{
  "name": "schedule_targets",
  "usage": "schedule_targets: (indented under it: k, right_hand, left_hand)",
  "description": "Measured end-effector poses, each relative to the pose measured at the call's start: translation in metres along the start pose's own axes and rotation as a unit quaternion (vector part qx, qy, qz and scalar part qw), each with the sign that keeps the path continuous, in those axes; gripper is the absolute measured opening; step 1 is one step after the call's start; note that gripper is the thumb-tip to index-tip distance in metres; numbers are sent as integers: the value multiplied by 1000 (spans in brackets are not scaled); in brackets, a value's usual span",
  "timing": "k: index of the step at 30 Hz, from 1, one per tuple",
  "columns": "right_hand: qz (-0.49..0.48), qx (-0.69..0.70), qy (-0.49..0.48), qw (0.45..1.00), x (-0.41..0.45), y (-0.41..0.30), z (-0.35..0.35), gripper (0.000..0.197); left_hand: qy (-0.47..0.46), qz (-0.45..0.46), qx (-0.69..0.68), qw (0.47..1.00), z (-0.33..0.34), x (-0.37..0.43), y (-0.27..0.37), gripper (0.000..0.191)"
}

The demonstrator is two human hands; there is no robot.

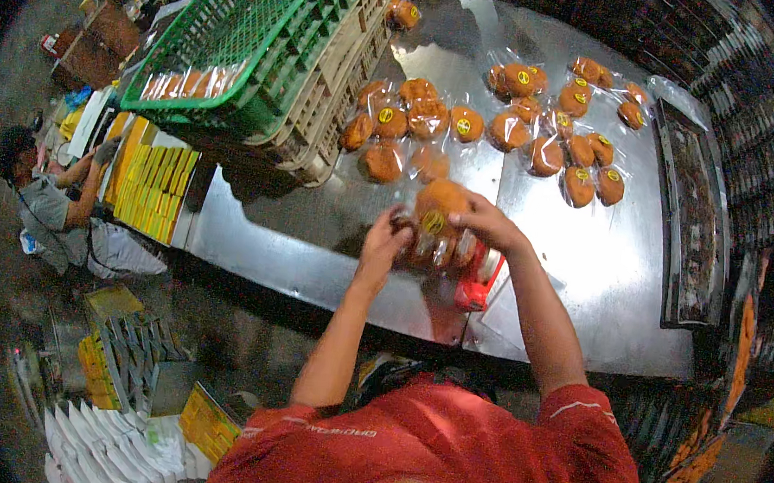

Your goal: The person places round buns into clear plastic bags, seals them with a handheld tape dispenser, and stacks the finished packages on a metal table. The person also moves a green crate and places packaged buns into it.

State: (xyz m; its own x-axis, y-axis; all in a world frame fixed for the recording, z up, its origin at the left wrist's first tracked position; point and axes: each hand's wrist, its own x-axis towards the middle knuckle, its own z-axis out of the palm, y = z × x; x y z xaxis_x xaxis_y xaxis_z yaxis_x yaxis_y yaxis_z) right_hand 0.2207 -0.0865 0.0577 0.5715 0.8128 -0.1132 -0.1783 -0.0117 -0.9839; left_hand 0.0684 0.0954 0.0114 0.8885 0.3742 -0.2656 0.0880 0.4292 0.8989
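Observation:
My right hand [490, 223] holds a round brown bun in a clear plastic wrapper [441, 201], with a round yellow sticker on it. Close by on its left, my left hand [387, 234] grips wrapped buns [435, 250] that hang low between the hands; how many is unclear. Just below and right of them lies a red and white object [481, 278], partly hidden by the buns and my right arm. Beyond my hands, several wrapped buns [429, 118] lie in a loose group on the metal table [275, 245], with another group [547, 156] further right.
Stacked plastic crates, a green one [265, 55] on top, stand at the table's left. A dark metal tray [690, 215] lies at its right end. A co-worker [54, 209] at far left reaches towards yellow packs [155, 184]. Racks [767, 138] stand beyond the table at right.

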Motion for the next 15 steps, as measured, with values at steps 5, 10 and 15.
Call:
schedule_targets:
  k: [5,10,15]
  right_hand:
    - [-6,-138,247,959,-52,49,21,44]
    - [-41,-151,381,911,-91,40,73,20]
    - [-89,-295,380,872,-104,36,116,27]
  left_hand:
    - [-164,-33,10,986,34,-17,16,47]
    - [-183,-80,-8,980,23,-41,-4,49]
    - [-160,-48,27,986,21,-77,-8,32]
